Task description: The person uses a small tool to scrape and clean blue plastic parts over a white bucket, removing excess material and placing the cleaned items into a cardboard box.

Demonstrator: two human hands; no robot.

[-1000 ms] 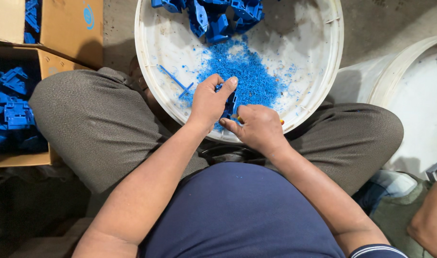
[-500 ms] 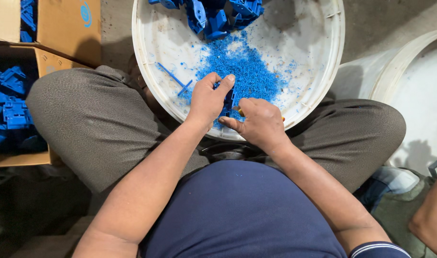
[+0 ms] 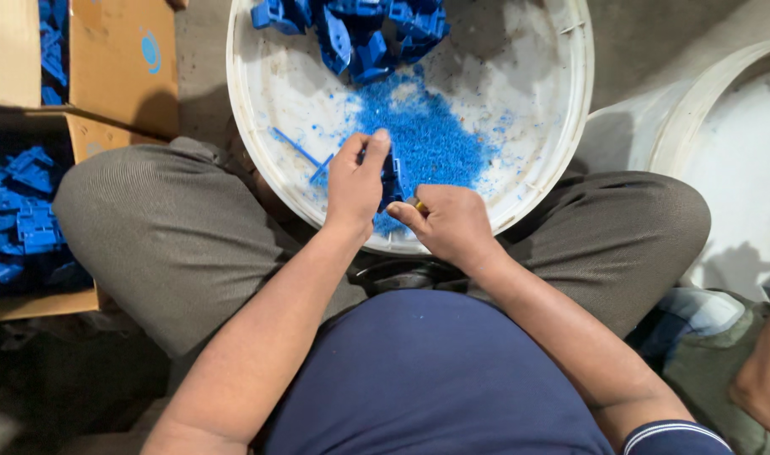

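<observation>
Left hand (image 3: 355, 181) is up over the near part of the white bucket (image 3: 267, 181), fingers curled and pinched together on a small dark-blue plastic part (image 3: 390, 179). Right hand (image 3: 448, 223) sits just beside it on the right, closed into a loose fist, thumb reaching across toward the part; something small and yellow (image 3: 419, 206) peeks out of that grip, too little of it showing to say what it is. The two hands are touching or all but touching, with the part between them, above the bucket's near rim.

Inside the bucket, a spread of fine blue plastic shavings (image 3: 431, 135) lies right under and beyond the hands. At the far side there's a heap of larger blue moulded pieces (image 3: 351, 29). A thin blue strip (image 3: 294, 146) lies loose on the white floor of the bucket, left of the hands.

The bucket sits between the person's knees, grey trousers on both sides. Over on the left, an open cardboard box (image 3: 120, 63) holds more blue plastic parts (image 3: 23, 219). On the right, a second white bucket (image 3: 730, 160) stands just beside the first. At the near right edge, part of another person's arm (image 3: 764, 379) comes into view.
</observation>
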